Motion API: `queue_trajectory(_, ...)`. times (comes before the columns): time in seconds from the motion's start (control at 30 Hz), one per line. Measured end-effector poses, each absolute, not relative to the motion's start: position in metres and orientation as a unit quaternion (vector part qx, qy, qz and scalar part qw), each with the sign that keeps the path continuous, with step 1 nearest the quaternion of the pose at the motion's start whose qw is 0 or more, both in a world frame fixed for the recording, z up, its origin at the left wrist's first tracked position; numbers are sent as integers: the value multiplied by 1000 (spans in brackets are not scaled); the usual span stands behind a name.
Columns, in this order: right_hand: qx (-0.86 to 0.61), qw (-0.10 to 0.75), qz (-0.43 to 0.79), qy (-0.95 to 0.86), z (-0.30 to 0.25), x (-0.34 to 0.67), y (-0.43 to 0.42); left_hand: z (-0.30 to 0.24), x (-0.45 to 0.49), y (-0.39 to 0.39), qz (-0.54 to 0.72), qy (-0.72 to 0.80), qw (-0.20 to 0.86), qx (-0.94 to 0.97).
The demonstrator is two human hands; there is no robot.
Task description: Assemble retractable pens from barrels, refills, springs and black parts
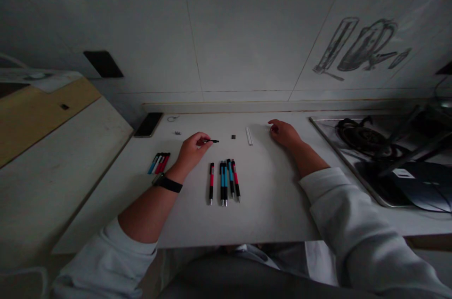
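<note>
My left hand [192, 152] is over the white counter [275, 205], fingers pinched on a thin black pen part [213, 141] that sticks out to the right. A black watch sits on that wrist. Just below and right of it lie several red and blue pens [225, 180] in a row, tips toward me. A second bunch of pens [159, 163] lies left of the hand. My right hand [283, 133] rests on the counter farther right, fingers curled, touching nothing I can see. Between the hands lie a small black piece [233, 137] and a white stick [249, 135].
A dark phone [148, 124] lies at the counter's back left, with small metal bits [177, 133] near it. A gas hob [367, 141] with a dark lid fills the right side. A wooden board [38, 110] slopes at the left. A tiled wall stands behind.
</note>
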State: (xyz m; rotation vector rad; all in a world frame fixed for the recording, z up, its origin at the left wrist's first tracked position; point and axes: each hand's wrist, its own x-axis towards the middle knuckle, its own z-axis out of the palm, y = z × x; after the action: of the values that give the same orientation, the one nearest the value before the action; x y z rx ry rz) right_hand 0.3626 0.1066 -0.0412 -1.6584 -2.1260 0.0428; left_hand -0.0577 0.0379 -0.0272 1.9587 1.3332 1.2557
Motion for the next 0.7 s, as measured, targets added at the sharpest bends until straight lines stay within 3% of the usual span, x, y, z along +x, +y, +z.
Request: queue_trajectory(0.7,-587,244,56,-770,-42,366,100,-25,-57,36,448,484,243,711)
